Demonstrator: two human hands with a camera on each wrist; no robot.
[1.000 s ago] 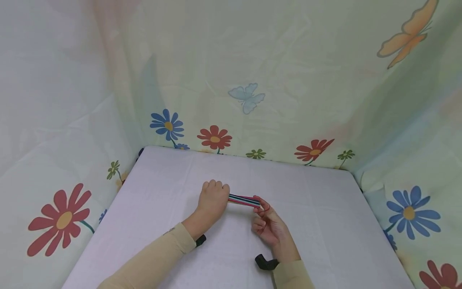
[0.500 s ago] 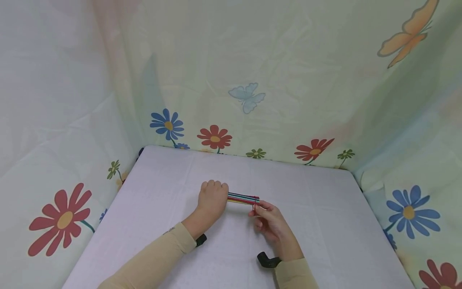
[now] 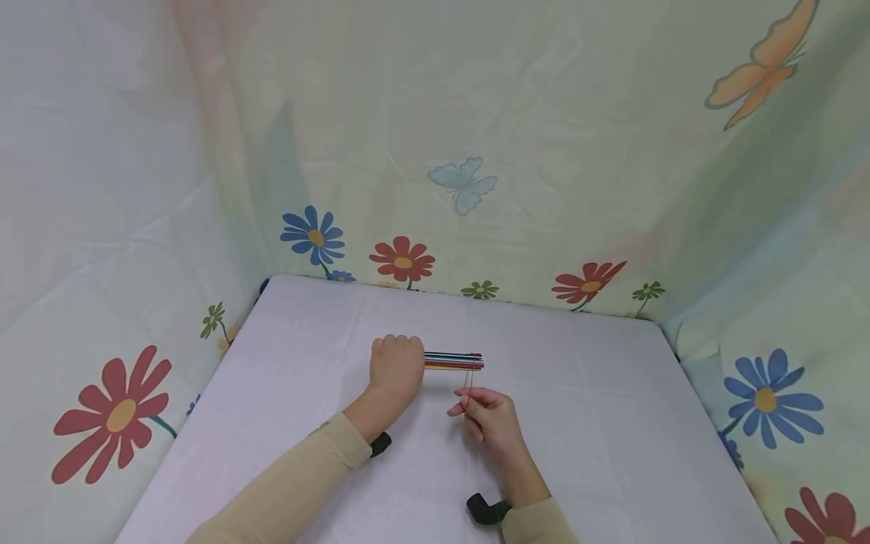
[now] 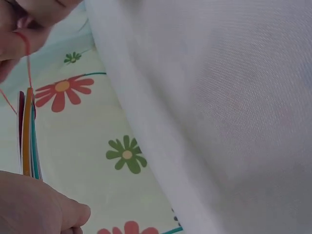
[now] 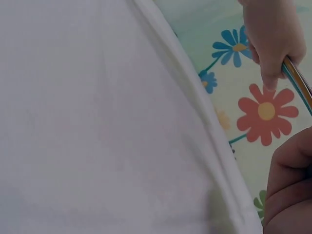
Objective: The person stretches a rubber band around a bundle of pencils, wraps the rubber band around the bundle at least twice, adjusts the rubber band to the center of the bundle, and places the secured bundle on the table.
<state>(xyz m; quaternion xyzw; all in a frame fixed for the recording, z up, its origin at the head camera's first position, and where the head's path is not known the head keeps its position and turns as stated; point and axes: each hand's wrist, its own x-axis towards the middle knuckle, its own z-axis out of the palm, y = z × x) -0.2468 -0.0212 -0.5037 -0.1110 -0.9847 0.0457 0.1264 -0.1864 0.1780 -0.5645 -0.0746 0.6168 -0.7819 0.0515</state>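
My left hand (image 3: 396,370) grips a bundle of thin coloured sticks, pencil-like (image 3: 450,362), whose far ends stick out to the right above the table. A thin red rubber band (image 3: 469,384) loops round those ends and stretches down to my right hand (image 3: 495,425), which pinches it between thumb and finger. In the left wrist view the orange and teal sticks (image 4: 27,136) rise from the left hand (image 4: 34,207), the band (image 4: 29,73) taut above them. The right wrist view catches the left hand (image 5: 275,36) on the bundle (image 5: 296,80) and part of the right hand (image 5: 290,195).
A white cloth covers the table (image 3: 598,423). Behind it and at both sides hangs a curtain (image 3: 353,136) printed with flowers and butterflies. Black curved pieces (image 3: 485,510) sit at both wrists.
The right hand has come off the bundle's end and drawn the rubber band down toward the person, stretching it. The left hand keeps its grip, and the bundle has shifted slightly up and left.
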